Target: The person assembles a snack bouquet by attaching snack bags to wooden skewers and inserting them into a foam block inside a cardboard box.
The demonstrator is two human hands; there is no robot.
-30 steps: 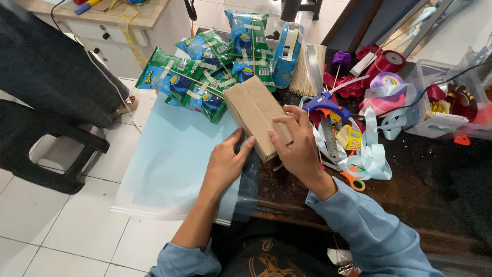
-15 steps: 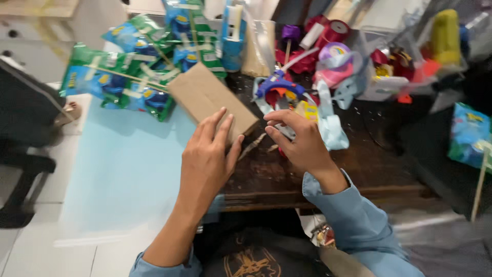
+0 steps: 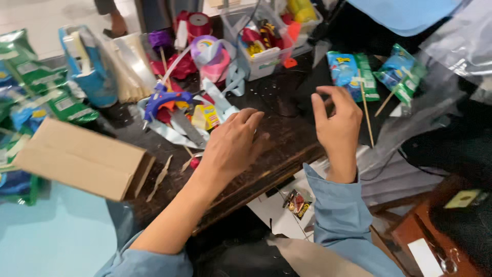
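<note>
My left hand [image 3: 233, 146] hovers palm down over the dark wooden table [image 3: 279, 141], fingers loosely spread, holding nothing. My right hand [image 3: 337, 120] is raised to its right, fingers curled and apart, empty too. A brown cardboard box [image 3: 82, 159] lies on its side at the left, apart from both hands. Just beyond the left hand lie a blue glue gun [image 3: 164, 100], a small yellow packet [image 3: 207, 115] and pale blue ribbon [image 3: 220, 100]. Snack packets on wooden sticks [image 3: 366, 72] lie past the right hand.
A clear plastic tub [image 3: 266, 51] of craft bits and rolls of ribbon [image 3: 205, 48] stand at the back. Green and blue snack bags [image 3: 31, 87] pile up at the left. Light blue paper [image 3: 51, 236] covers the near left. Clear plastic wrap [image 3: 451, 56] is at the right.
Both hands have let go of the cardboard box, which now lies at the left. The view has swung right, and my hands have moved right over the table.
</note>
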